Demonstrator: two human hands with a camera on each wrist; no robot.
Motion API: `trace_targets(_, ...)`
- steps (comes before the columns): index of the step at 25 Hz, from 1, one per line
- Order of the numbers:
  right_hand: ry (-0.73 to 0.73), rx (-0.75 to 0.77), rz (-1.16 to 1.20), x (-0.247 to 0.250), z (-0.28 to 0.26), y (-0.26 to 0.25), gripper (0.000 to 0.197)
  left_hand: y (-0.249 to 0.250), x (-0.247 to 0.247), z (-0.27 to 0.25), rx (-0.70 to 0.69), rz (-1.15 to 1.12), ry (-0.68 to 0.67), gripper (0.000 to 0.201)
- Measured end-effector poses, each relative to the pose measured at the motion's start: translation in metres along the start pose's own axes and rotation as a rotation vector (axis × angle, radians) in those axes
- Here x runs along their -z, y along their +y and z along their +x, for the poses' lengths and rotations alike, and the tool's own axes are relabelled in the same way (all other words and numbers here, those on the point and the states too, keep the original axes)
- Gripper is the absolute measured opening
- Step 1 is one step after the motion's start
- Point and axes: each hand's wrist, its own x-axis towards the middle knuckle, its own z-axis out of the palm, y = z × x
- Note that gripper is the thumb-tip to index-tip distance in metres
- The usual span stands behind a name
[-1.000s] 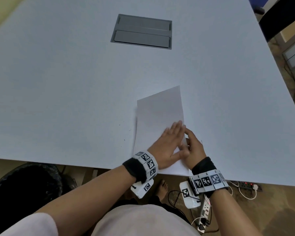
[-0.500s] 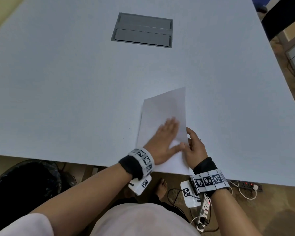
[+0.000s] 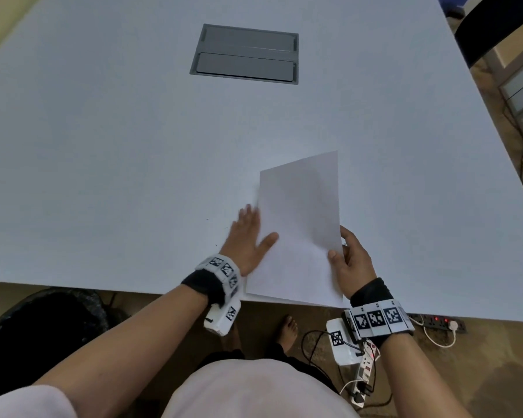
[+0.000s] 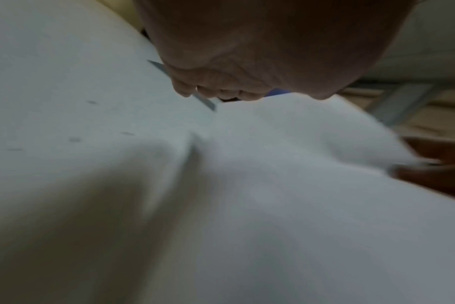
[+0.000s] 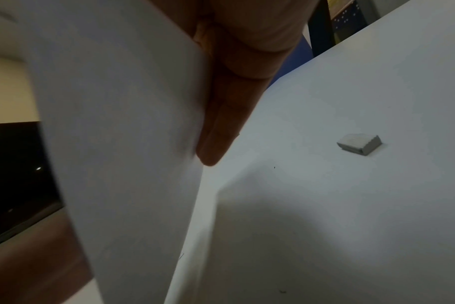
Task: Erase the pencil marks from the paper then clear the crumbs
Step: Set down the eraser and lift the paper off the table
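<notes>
The white paper (image 3: pixel 302 212) lies at the table's near edge, its right side raised off the table. My right hand (image 3: pixel 344 254) pinches that right edge, thumb on top and fingers (image 5: pixel 221 123) beneath. My left hand (image 3: pixel 248 233) is flat with straight fingers at the paper's left edge, its thumb on the sheet and its fingers over the table, blurred. A small grey eraser (image 5: pixel 360 144) lies on the table to the right of the paper; it does not show in the head view. Tiny dark crumbs (image 3: pixel 215 245) dot the table to the left of the paper.
The white table (image 3: pixel 103 146) carries a grey cable hatch (image 3: pixel 245 54) far ahead. A black bin (image 3: pixel 37 327) stands on the floor at the left, below the table's edge. A power strip (image 3: pixel 441 321) and cables lie on the floor at the right.
My left hand has swept leftward across the sheet, from its right part to its left edge. The right hand has lifted and turned the paper's right side.
</notes>
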Motion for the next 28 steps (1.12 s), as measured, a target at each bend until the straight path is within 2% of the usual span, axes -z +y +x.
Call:
trace_targets(4,-0.023,0.038,0.024,-0.011,0.004,-0.006,0.05,0.078,-0.025,-0.021,-0.493,0.097,-0.049,0.086)
trace_targets(6,-0.028,0.05,0.075,-0.011,0.005,-0.01,0.047,0.085,-0.035,-0.019,-0.537,0.123,-0.073,0.082)
trace_targets(8,-0.037,0.021,0.132,-0.006,0.003,-0.011,0.048,0.069,-0.032,-0.009,-0.389,0.114,-0.083,0.081)
trace_targets(11,-0.034,-0.003,0.138,0.0,-0.002,-0.006,0.051,0.015,-0.018,0.007,-0.039,0.164,-0.099,0.08)
trace_targets(13,-0.009,-0.021,0.149,0.005,-0.003,0.001,0.05,-0.017,-0.005,0.01,0.102,0.112,-0.064,0.085)
trace_targets(15,-0.001,-0.047,0.161,0.007,-0.002,0.008,0.049,-0.029,0.001,0.006,0.124,0.035,-0.005,0.091)
trace_targets(16,-0.004,-0.054,0.157,0.006,-0.002,0.009,0.049,-0.025,0.001,0.002,0.082,0.024,0.017,0.092)
trace_targets(20,-0.05,-0.042,0.14,-0.005,0.005,0.004,0.048,0.027,-0.022,-0.015,-0.304,0.103,-0.004,0.084)
trace_targets(22,-0.05,-0.024,0.154,-0.007,0.008,0.001,0.047,0.038,-0.04,-0.014,-0.372,0.159,-0.047,0.081)
trace_targets(23,-0.046,-0.018,0.166,-0.006,0.01,0.0,0.047,0.033,-0.045,-0.01,-0.32,0.16,-0.056,0.081)
trace_targets(26,-0.033,-0.013,0.198,0.003,0.011,0.004,0.046,-0.001,-0.037,-0.004,0.014,0.075,-0.034,0.082)
trace_targets(28,-0.002,-0.028,0.229,0.013,0.011,0.012,0.045,-0.021,-0.022,-0.004,0.174,-0.037,0.017,0.083)
